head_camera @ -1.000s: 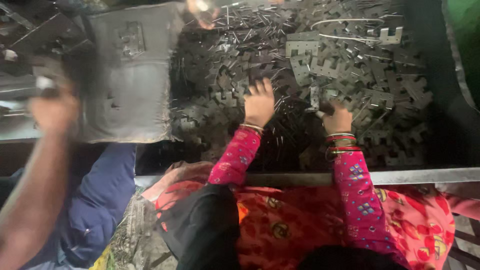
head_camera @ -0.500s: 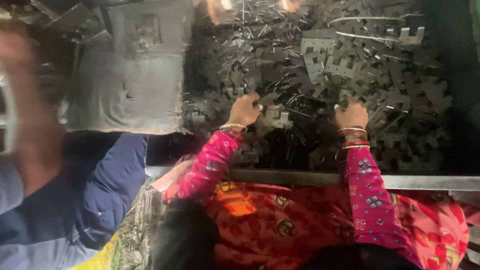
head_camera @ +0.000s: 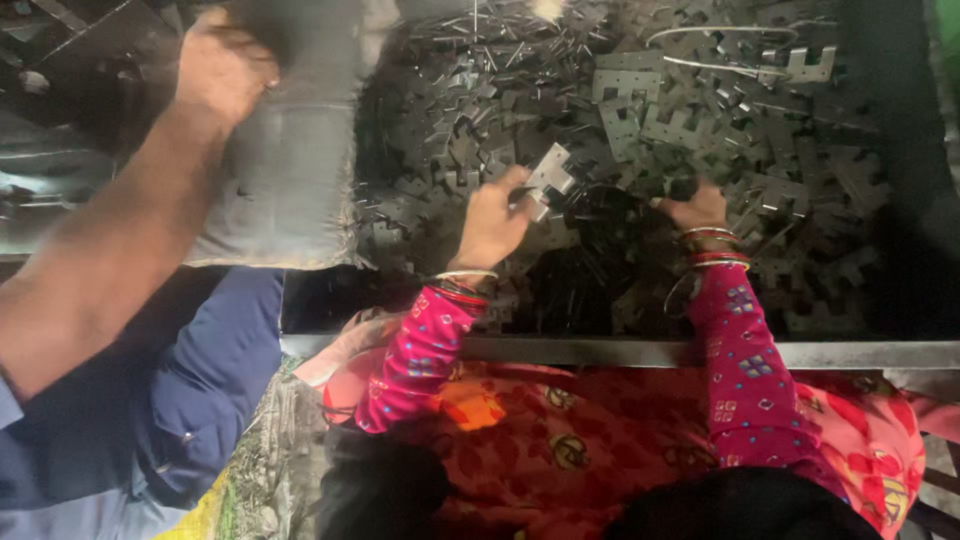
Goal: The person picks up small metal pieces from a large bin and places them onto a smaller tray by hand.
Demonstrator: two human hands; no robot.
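Our left hand (head_camera: 225, 70) grips the grey sack (head_camera: 290, 170), fingers closed on its top, left of the heap of metal stampings (head_camera: 700, 120) on the worktop. Our right hand is out of view. A co-worker's hand (head_camera: 490, 220) pinches 1 cross-shaped stamping (head_camera: 550, 175) over that heap.

Your left hand (head_camera: 225, 70) sits on top of the sack (head_camera: 290, 180), at the tray's far-left corner. Pile of metal plates (head_camera: 700, 110) fills the tray from the sack across to the right edge. Co-worker is in front of the tray's near rail (head_camera: 620, 352), both hands over it. One hand (head_camera: 490, 225) is mid-tray with a plate (head_camera: 550, 175) just behind it. The other hand (head_camera: 695, 208) rests on the pile to its right.
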